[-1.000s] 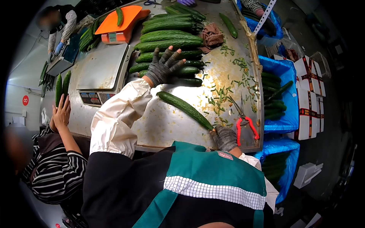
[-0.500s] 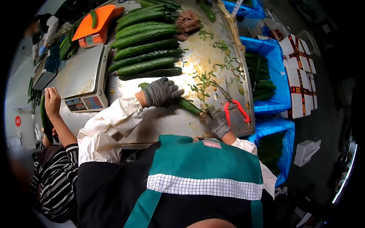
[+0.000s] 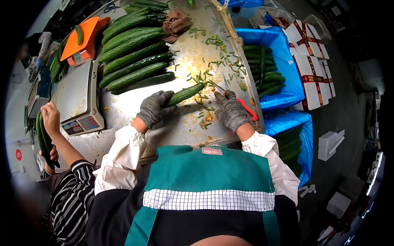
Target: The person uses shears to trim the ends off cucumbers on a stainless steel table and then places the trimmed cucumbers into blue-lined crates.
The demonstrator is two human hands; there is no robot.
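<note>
A green cucumber [image 3: 185, 94] is gripped near one end by my left hand [image 3: 155, 108], in a grey knit glove. Its free end points right, above the metal table [image 3: 180, 131]. My right hand [image 3: 231, 110], gloved the same way, lies over red-handled scissors [image 3: 248, 110] with its fingers curled around their middle. The blades stick out toward the cucumber's tip, and a red handle shows to the right of the hand. Part of the scissors is hidden beneath my palm. Small green trimmings [image 3: 213, 41] are scattered around both hands.
A row of cucumbers [image 3: 137, 57] lies at the back left beside a brown cloth [image 3: 176, 23]. Left stand a flat scale [image 3: 78, 96] and an orange scale [image 3: 82, 39]. Blue-lined crates [image 3: 293, 90] with cucumbers flank the table's right edge. A co-worker's hand [image 3: 50, 117] holds cucumbers at left.
My left hand has brought the cucumber up and turned its free end away from me. My right hand has let go of the cucumber's end and moved onto the scissors. The view has shifted.
</note>
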